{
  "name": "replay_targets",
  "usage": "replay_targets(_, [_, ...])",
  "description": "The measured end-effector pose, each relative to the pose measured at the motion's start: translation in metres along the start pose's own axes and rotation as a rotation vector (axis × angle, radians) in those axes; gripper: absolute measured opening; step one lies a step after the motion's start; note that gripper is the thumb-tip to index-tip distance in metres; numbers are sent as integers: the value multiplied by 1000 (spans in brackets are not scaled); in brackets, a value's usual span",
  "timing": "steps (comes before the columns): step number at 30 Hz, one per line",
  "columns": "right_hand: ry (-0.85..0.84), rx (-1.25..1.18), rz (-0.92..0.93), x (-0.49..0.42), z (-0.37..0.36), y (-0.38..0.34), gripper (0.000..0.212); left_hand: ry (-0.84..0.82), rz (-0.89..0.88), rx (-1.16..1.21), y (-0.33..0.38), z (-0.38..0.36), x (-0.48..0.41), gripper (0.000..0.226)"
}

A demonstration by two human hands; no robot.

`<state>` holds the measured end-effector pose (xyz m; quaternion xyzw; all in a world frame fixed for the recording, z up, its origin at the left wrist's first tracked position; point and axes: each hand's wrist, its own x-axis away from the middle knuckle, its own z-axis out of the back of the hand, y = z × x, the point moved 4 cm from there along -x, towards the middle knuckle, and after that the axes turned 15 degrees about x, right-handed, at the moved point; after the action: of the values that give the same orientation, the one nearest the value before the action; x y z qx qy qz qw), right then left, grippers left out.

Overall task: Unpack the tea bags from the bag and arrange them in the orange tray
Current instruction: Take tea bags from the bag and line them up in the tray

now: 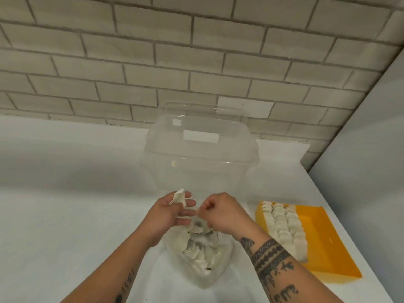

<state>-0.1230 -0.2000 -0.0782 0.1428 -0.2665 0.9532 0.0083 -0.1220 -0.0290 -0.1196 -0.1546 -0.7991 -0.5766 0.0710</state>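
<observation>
Pale brick-laid wall tiles (131,62) are seen behind a white bench (65,193), which is bounded on the right by a plain grey panel (371,149). Toward the back edge of the bench, about midway along it, a tall clear container (196,171) is stood upright with a clear lid (201,136) set on top. By the right edge of the bench an orange tray (323,237) is laid flat, and three close rows of tea bags (282,226) are packed along its left side, running from its far end to its near end; its right side is shown as bare orange. Near the front edge, in front of the container and well to the left of the tray, a clear plastic bag (205,272) is laid with its mouth facing away from the person, and a loose heap of bagged tea (196,250) is held inside it. Both hands are placed just above that mouth, between the two forearms. One tea bag (179,196) is pinched at the fingers of the left hand (168,215), lifted clear of the plastic bag, while the other fingers are kept fairly straight. The right hand (223,215) is curled, and a small pale piece (199,212) is nipped at its fingertips; whether this is a tea bag or the film of the plastic bag cannot be told. The lifted tea bag is seen as a small, off-white, slightly crumpled paper pouch with one corner pointing up.
</observation>
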Motion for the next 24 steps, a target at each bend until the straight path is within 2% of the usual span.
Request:
replay_targets(2, [-67, 239, -47, 1, -23, 10, 18, 49, 0, 10, -4, 4, -2, 36])
replay_targets(4, [11, 378, -93, -2, -34, 23, 19, 59, -2, -35, -8, 3, -2, 39])
replay_targets(11, [148, 420, -107, -5, -48, 37, 17, 46, 13, -154, -12, -5, -4, 41])
replay_targets(14, [118, 339, -80, -5, -48, 41, 20, 61, 6, -149, -13, -5, -6, 40])
replay_targets(19, [47, 296, 72, 0, -24, 28, 15, 59, -49, -84, -7, -5, -10, 23])
replay_targets(24, [-87, 490, 328, 9, 17, -11, 9, -23, -34, -69, 6, -18, -8, 32])
